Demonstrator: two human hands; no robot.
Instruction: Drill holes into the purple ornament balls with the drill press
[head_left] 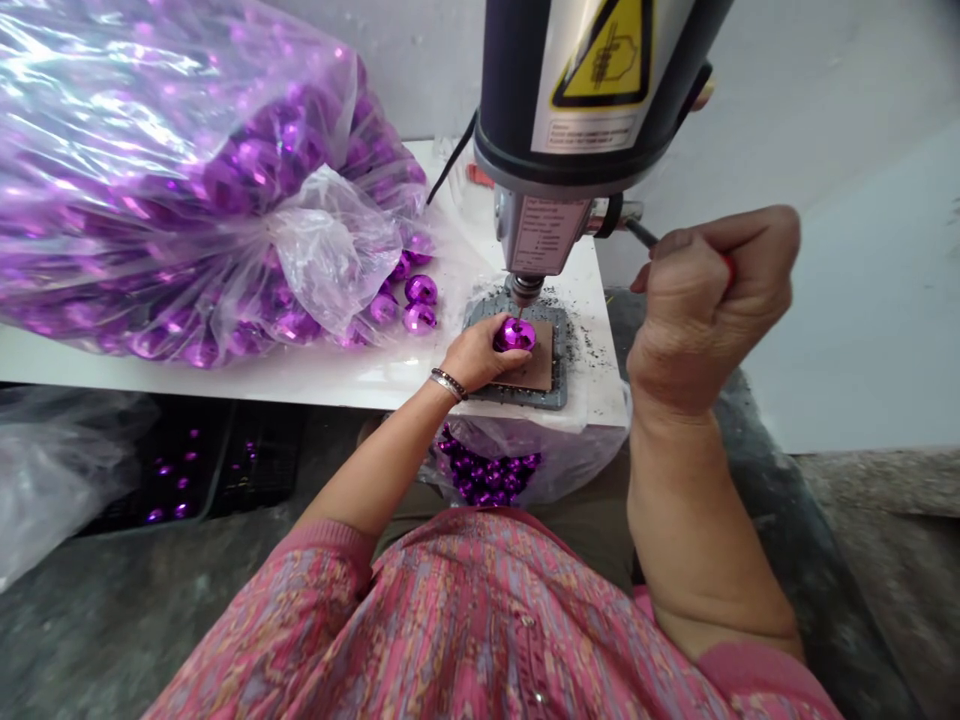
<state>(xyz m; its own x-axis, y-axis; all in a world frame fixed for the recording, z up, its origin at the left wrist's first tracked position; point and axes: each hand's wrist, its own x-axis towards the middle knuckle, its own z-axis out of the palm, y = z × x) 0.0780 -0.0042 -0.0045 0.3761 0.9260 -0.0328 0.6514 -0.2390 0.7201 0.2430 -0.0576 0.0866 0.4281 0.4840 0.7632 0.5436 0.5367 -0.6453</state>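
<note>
Between the thumb and fingers of my left hand (pixel 480 355) is a shiny purple ball (pixel 516 336), held over a brown board (pixel 536 372). The board lies on the grey base (pixel 556 398) of a drill press (pixel 547 225). Directly above the ball, the thin drill bit (pixel 520 311) points down; whether its tip touches the ball I cannot tell. My right hand (pixel 712 295) is raised at the right, fingers wrapped round the drill press lever (pixel 641 235). A bit of red shows at the lever's end within the fist.
A big clear bag (pixel 187 190) of purple balls fills the left of the white table (pixel 337 385), with several loose balls (pixel 420 290) beside it. Another bag (pixel 491 475) of purple balls hangs at the front edge. Dark crates (pixel 202 465) stand below left. Dark shavings surround the base.
</note>
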